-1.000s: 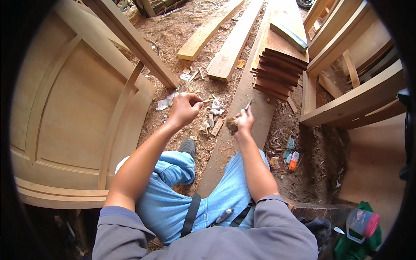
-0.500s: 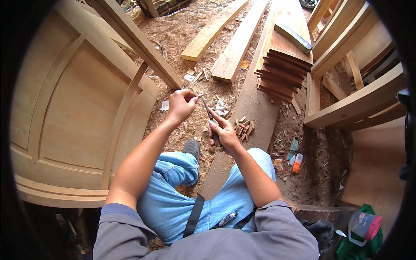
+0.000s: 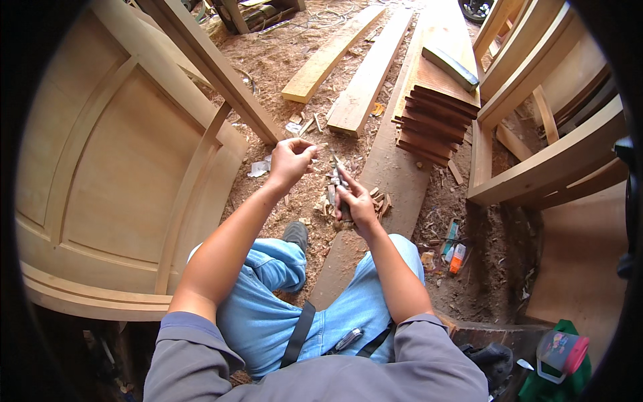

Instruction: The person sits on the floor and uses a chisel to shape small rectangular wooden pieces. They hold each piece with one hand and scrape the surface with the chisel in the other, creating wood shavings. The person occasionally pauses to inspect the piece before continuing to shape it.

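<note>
My left hand (image 3: 293, 162) pinches a small pale wood sliver (image 3: 321, 146) in front of me. Just to its right, my right hand (image 3: 358, 204) grips a slim bladed tool (image 3: 339, 163) with a dark, worn handle, its tip angled up near the left fingertips; I cannot tell whether they touch. Small wooden offcuts (image 3: 383, 202) lie on a long plank (image 3: 403, 201) beneath and beside the right hand. My forearms reach in over my blue jeans, and one shoe shows on the shaving-covered ground.
At left stand a panelled wooden door (image 3: 134, 174) and an upright post (image 3: 214, 74). Ahead lie loose boards (image 3: 365, 80) and stacked dark slats (image 3: 435, 120) under a block (image 3: 449, 67). Wooden frames (image 3: 549, 161) stand at right, above small tubes (image 3: 457, 258) and a pink-lidded container (image 3: 562, 352).
Compared with a second ago, my right hand has moved left and the tool has come up beside my left fingertips. My left hand has shifted slightly right and upward.
</note>
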A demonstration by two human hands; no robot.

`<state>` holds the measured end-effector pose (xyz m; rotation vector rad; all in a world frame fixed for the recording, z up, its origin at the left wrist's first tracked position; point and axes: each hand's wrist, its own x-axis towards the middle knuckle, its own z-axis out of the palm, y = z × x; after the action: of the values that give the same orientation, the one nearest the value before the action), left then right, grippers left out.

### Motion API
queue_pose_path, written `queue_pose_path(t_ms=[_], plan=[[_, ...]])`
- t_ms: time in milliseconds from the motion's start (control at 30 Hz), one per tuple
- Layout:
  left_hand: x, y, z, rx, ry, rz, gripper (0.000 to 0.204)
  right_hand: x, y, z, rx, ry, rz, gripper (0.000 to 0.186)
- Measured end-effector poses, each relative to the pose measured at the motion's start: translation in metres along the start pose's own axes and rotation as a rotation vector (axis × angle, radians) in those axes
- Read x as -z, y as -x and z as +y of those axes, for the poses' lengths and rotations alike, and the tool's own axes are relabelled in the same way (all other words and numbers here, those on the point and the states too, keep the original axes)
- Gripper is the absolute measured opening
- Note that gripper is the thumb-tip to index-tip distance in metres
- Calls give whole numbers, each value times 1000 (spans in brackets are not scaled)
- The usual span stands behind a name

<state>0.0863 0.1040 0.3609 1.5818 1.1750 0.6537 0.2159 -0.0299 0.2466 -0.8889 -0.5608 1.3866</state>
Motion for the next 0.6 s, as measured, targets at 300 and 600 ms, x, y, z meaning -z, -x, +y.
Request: queue_pose_path(t_ms=[300, 600], plan=[[11, 1, -6, -245, -333, 114, 12, -17, 11, -9, 57, -8, -195, 60], [8, 7, -7, -555, -632, 33, 12, -11, -22, -2, -151, -372, 760, 43]])
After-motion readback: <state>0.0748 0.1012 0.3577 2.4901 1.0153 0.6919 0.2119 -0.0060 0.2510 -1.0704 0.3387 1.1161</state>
